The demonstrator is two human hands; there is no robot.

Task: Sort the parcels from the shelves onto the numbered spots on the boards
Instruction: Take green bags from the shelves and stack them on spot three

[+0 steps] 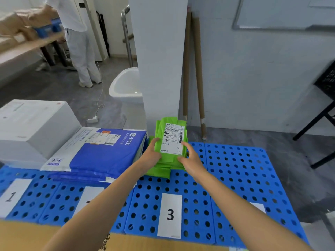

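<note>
Both hands on one green plastic mailer bag [167, 151], centre frame!
Left hand [151, 155] and right hand [192, 158] clasp its sides; blue-and-white mailer [101, 154] and white box [34, 129] sit left on four blue perforated boards [235, 171].

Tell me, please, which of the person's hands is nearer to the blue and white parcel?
The left hand. It grips the green parcel on its left edge, right beside the blue and white parcel. The right hand holds the green parcel's far edge, farther away.
</note>
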